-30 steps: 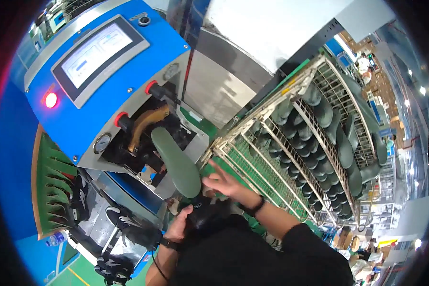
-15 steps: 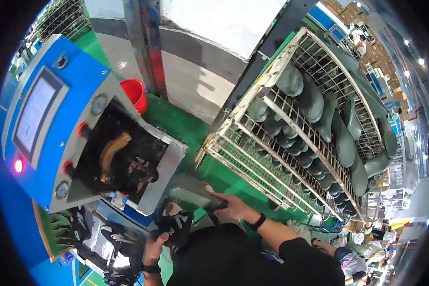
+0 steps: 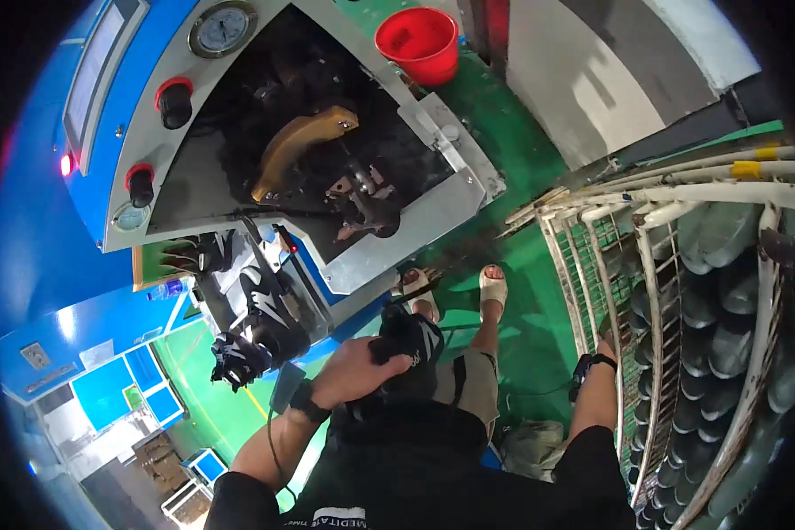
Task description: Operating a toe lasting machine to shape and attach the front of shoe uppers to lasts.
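Machine: a large blue-and-grey shoe-making press (image 3: pixel 88 150) fills the upper left, its open black cavity showing a curved brass-coloured arm (image 3: pixel 296 146) and dark metal clamps below it.
Control face: a round gauge (image 3: pixel 222 28) sits at the top of the grey panel, with two red-collared black knobs (image 3: pixel 175 102) down its left edge and a lit red lamp beside them.
Rack: a white wire trolley (image 3: pixel 645 291) stands at the right, its tiers packed with dark green shoe lasts (image 3: pixel 724 291) in rows.
Floor: green painted concrete (image 3: pixel 521 159) runs between machine and trolley, where the person's feet stand in pale open sandals (image 3: pixel 493 287).
Bucket: a red plastic pail (image 3: pixel 418 40) sits on the floor behind the press, near the top edge.
Finished pairs: black shoes with white markings (image 3: pixel 256 331) are stacked on a ledge just below the machine's front, to the left of the person.
Left hand: the left hand (image 3: pixel 353 371), a dark band on its wrist, is curled closed around a black shoe upper (image 3: pixel 408 344), held against the body at waist height, just beside the stacked pairs.
Right hand: the right hand (image 3: pixel 605 343), with a dark watch on the wrist, reaches to the trolley's near edge; it meets the wire frame, but whether the fingers are open or closed cannot be told, as the rack bars hide them.
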`<state>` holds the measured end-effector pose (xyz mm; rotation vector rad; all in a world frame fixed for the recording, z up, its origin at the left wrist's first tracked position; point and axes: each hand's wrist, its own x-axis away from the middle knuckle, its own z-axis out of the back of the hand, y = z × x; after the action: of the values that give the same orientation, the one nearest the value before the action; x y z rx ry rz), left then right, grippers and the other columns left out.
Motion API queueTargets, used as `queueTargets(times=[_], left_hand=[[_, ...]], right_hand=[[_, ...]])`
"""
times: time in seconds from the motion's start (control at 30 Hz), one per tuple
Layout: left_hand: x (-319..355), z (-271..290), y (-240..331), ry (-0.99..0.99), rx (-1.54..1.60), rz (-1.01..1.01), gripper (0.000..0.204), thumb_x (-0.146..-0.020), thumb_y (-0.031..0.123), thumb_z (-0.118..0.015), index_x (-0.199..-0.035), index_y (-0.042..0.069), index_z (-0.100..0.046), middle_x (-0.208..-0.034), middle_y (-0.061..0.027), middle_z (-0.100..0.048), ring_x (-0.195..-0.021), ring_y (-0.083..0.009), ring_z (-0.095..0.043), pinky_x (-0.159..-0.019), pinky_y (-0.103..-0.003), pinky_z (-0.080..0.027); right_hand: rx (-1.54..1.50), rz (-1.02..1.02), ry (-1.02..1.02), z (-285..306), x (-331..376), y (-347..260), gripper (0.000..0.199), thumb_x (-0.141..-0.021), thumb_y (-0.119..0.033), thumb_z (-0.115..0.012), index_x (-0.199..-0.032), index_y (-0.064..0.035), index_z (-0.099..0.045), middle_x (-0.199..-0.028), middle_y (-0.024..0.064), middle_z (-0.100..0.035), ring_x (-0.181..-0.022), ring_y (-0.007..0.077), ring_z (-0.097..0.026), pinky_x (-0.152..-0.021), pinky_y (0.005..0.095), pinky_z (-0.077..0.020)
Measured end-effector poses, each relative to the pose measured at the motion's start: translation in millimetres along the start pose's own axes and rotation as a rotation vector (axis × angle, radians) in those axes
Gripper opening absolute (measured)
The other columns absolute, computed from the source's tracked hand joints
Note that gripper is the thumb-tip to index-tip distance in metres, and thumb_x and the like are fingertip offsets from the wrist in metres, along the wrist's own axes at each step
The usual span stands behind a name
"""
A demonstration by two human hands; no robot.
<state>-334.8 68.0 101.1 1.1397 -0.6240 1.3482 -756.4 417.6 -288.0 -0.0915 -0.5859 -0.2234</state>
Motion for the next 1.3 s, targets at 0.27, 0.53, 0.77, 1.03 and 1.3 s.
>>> queueTargets(times=[0.27,0.53,0.77,1.03,1.3], left_hand=[[22.1,1.9,12.9,-0.068,-0.112,0.004,0.067,-0.096,0.062,-0.061,-0.097,-0.004,-0.074,-0.077,-0.0197,-0.071,-0.075,-0.0326,-0.072,-0.07,-0.044,-0.053],[38.9,6.4,-12.8,0.003,0.066,-0.201,0.059,-0.092,0.054,-0.067,-0.1,-0.004,-0.074,-0.08,-0.0193,-0.073,-0.078,-0.0303,-0.072,-0.073,-0.046,-0.052],[33.1,17.3,-37.4,-0.094,0.195,-0.432,0.064,-0.096,0.042,-0.072,-0.141,-0.002,-0.061,-0.133,-0.0156,-0.07,-0.119,-0.025,-0.064,-0.106,-0.038,-0.047],[3.8,39.8,-73.9,-0.069,0.198,-0.496,0.075,-0.083,0.064,-0.081,-0.118,-0.002,-0.072,-0.103,-0.008,-0.075,-0.09,-0.0165,-0.067,-0.079,-0.034,-0.054],[15.9,45.6,-89.7,-0.193,0.419,-0.637,0.066,-0.093,0.053,-0.075,-0.131,-0.001,-0.069,-0.115,-0.0075,-0.073,-0.102,-0.0183,-0.066,-0.088,-0.033,-0.052]], right_hand=[[-0.002,0.063,0.001,-3.0,22.8,-13.7,0.061,-0.099,-0.044,-0.064,-0.132,0.0066,-0.065,-0.123,0.0314,-0.07,-0.114,0.0488,-0.067,-0.1,0.0542,-0.0522],[-0.095,0.108,0.069,8.2,89.5,-2.6,0.062,-0.097,-0.045,-0.065,-0.131,0.0071,-0.066,-0.12,0.0324,-0.071,-0.114,0.0511,-0.067,-0.1,0.0562,-0.0513],[-0.479,0.167,-0.261,98.7,282.1,48.0,0.052,-0.09,-0.019,-0.074,-0.137,0.0017,-0.063,-0.124,0.0157,-0.072,-0.109,0.025,-0.067,-0.093,0.0378,-0.0537],[-1.152,0.592,-0.612,261.2,439.8,47.4,0.061,-0.092,-0.001,-0.072,-0.151,0.0028,-0.054,-0.135,0.0077,-0.067,-0.118,0.0153,-0.063,-0.104,0.0302,-0.0492],[-1.722,0.846,0.13,359.2,438.0,-17.7,0.056,-0.09,-0.017,-0.08,-0.14,0.0032,-0.061,-0.124,0.0071,-0.071,-0.111,0.0195,-0.066,-0.1,0.036,-0.0506]])
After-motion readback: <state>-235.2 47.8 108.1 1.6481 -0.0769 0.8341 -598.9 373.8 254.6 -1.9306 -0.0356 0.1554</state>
